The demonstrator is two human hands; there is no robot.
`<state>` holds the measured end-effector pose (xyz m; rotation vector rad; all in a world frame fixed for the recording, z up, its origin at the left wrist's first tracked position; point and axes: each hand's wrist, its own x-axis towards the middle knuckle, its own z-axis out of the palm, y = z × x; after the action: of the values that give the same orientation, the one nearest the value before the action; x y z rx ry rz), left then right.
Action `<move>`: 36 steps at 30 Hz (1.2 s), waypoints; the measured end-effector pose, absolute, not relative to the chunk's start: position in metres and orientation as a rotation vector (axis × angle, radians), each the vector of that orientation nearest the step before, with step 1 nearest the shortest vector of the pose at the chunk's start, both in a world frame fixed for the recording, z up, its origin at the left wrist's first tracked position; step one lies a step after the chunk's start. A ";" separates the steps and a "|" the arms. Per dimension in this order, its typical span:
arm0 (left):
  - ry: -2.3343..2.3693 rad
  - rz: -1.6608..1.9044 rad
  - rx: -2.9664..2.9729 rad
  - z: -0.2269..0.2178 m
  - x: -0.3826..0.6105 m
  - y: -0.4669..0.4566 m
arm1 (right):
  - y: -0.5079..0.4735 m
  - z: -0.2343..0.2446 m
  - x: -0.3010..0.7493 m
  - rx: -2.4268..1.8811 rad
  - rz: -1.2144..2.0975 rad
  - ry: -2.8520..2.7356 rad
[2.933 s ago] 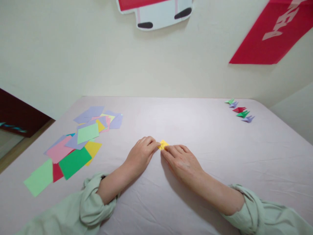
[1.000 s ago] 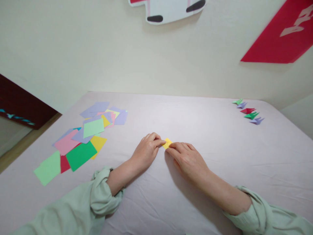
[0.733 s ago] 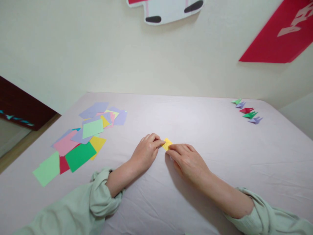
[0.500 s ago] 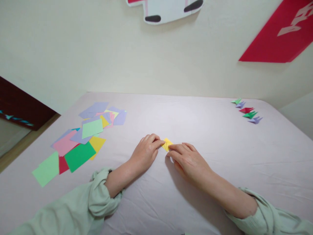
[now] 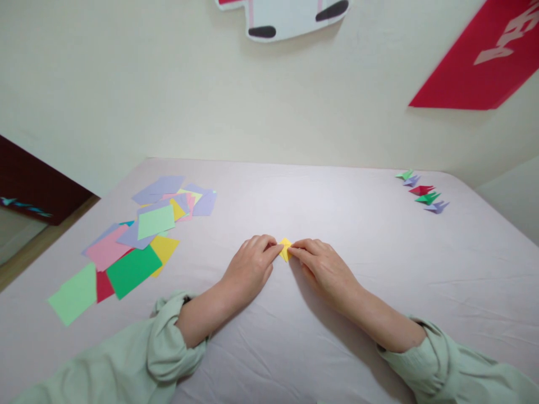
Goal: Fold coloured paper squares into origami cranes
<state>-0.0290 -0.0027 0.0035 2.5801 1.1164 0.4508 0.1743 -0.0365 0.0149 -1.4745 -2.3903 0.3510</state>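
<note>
A small folded yellow paper [image 5: 285, 247] lies on the pale pink tabletop [image 5: 337, 213] in the middle. My left hand [image 5: 250, 267] rests on the table with its fingers curled, its fingertips pinching the paper's left edge. My right hand [image 5: 324, 267] meets it from the right, fingertips pressed on the paper's right side. Most of the paper is hidden under the fingertips. Both forearms come out of pale green sleeves.
Several loose coloured paper squares [image 5: 135, 238] are scattered on the left of the table. A row of small folded paper figures [image 5: 422, 191] sits at the far right. A red banner [image 5: 475, 62] and a white cut-out [image 5: 290, 17] hang on the wall.
My right hand has slid a little left and forward, and the fingertips of both hands now close tighter over the yellow paper, so less of it shows.
</note>
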 end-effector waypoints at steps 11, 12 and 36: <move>1.132 0.289 2.688 0.010 -0.020 -0.018 | -0.033 0.017 0.170 -1.575 0.231 -2.460; 1.138 0.281 2.692 0.011 -0.019 -0.018 | -0.033 0.017 0.169 -1.594 0.196 -2.463; 1.120 0.440 2.628 0.005 -0.018 -0.015 | -0.012 0.039 0.179 -1.397 1.344 -1.282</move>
<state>-0.0183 -0.0154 0.0053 2.6282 1.1205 0.4396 0.1791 -0.0121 0.0395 -1.3966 -1.2818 1.3439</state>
